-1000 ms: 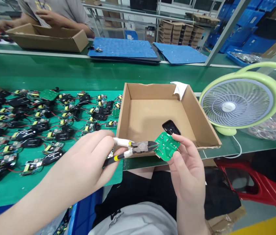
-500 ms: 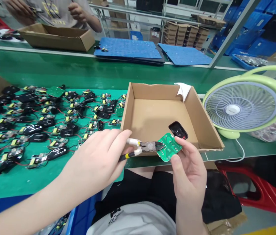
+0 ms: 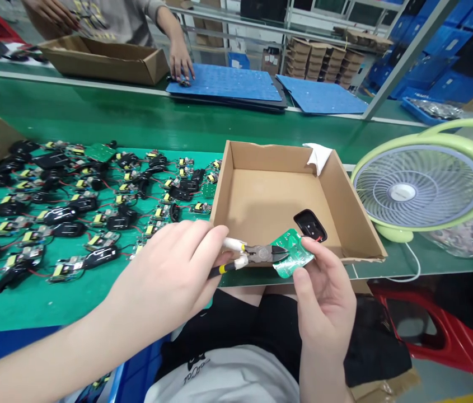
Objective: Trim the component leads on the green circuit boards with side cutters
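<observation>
My left hand (image 3: 173,266) is closed round the handles of diagonal cutters (image 3: 261,253), one handle wrapped in white and one black with yellow. The cutter jaws point right and lie against the face of a green circuit board (image 3: 291,258). By its right edge, my right hand (image 3: 324,285) pinches that board between thumb and fingers. Just behind the board is a black plastic housing (image 3: 310,225), with a bit of red wire showing between them. Both hands are at the near edge of an open cardboard box (image 3: 261,193).
Many wired boards with black housings (image 3: 64,215) lie on the green mat (image 3: 18,313) at left. A green fan (image 3: 421,187) stands right of the box. Across the bench, a co-worker's hand (image 3: 181,59) touches small parts on a blue sheet (image 3: 232,83).
The board has tilted slightly under the cutter jaws, and my hands have barely moved. The co-worker's hand has reached down to the small parts on the blue sheet.
</observation>
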